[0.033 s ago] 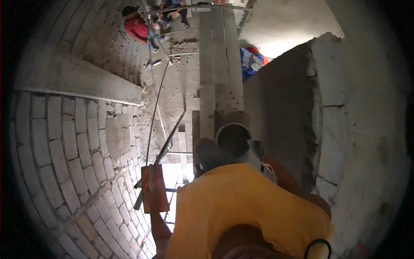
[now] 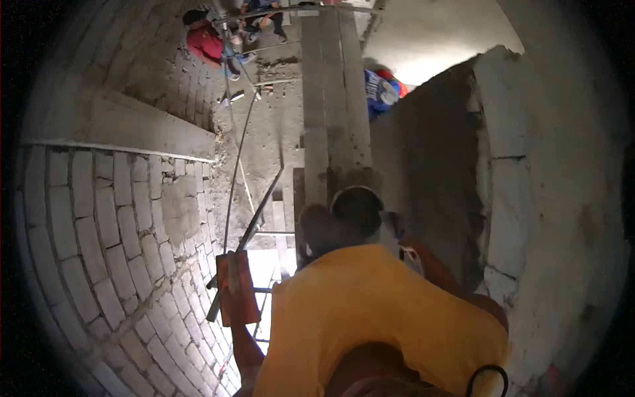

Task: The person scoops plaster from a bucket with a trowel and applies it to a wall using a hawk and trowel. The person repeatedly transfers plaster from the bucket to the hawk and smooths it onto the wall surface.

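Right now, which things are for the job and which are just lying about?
In use, it seems:
orange board in the left hand
tool, kind unclear, in the right hand

Lying about, it seems:
blue-and-red bundle
pale stick on the floor

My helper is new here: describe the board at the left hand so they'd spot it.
Start with the pale block wall on the left. At its lower right, left of the yellow shirt, the left hand holds a board. Its reddish, rectangular face sets it apart from the dark pole behind it.
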